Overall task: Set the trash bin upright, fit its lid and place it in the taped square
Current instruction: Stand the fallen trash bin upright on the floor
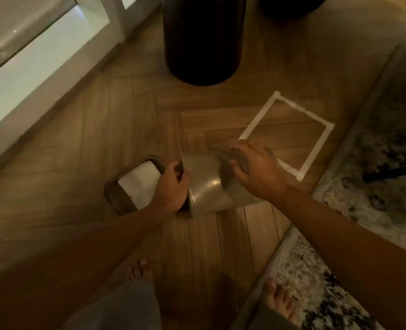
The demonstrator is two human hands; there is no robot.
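Observation:
A small grey-beige trash bin [204, 184] lies on its side on the wooden floor, its open rim turned left. My left hand [171, 189] grips that rim. My right hand [256, 170] lies over the bin's far end, fingers curled around it; motion blur hides the exact grip. The lid [135, 184], a brown frame around a white flap, lies flat on the floor just left of my left hand. A white taped square [259, 122] is marked on the floor behind and to the right of the bin; my right hand covers its near-left corner.
A tall black cylinder [202, 39] stands on the floor behind the bin. A speckled rug [387, 144] runs along the right side, touching the taped square's right edge. White furniture [30, 67] fills the upper left. My bare feet [140, 270] stand below the bin.

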